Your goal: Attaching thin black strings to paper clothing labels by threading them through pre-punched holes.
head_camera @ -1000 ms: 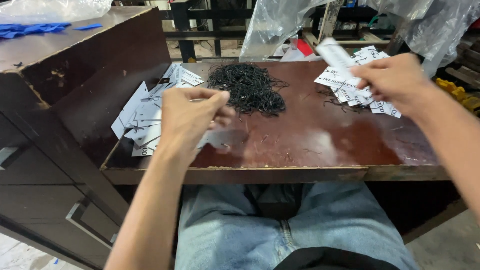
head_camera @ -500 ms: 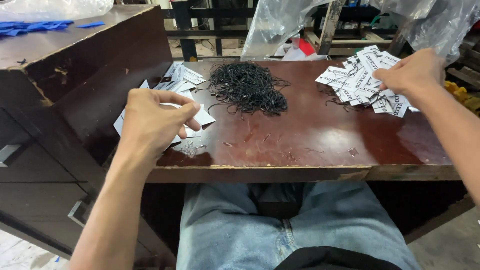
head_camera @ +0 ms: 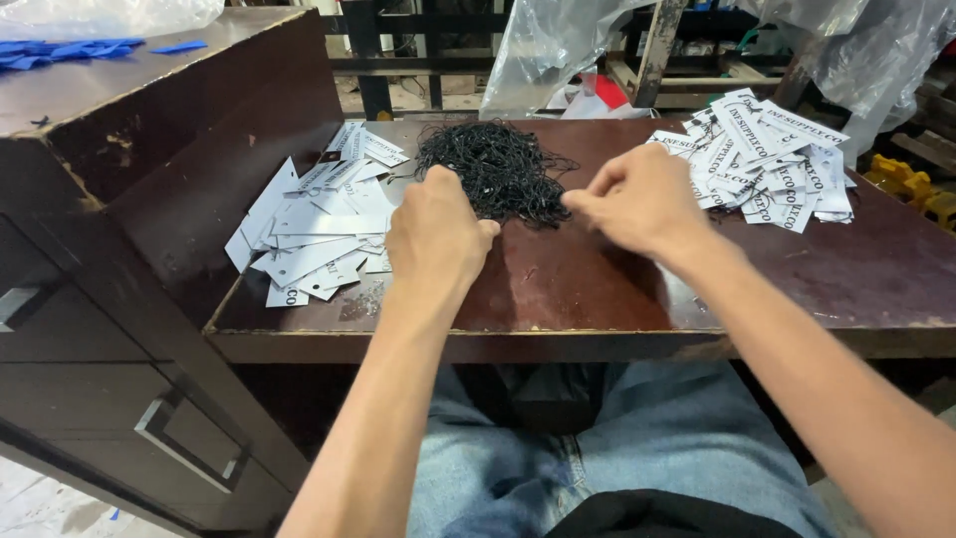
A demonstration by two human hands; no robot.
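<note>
Right now both hands are at the near edge of the pile of black strings, which sits in the middle of the dark brown worktop, toward its far side. The left hand is curled into a loose fist with its knuckles up, its fingertips touching the near left edge of the tangle; whether it has pinched a strand I cannot tell, since the back of the hand hides the fingers. The right hand comes in from the right, thumb and forefinger pressed together at the near right edge of the pile, seemingly nipping a thin strand, though the strand itself is too fine to make out.

To the left of the strings lies a loose spread of white paper tags, some leaning against the dark cabinet that stands at that side. On the far right is another heap of printed tags. Clear plastic bags hang beyond the worktop's far edge.
</note>
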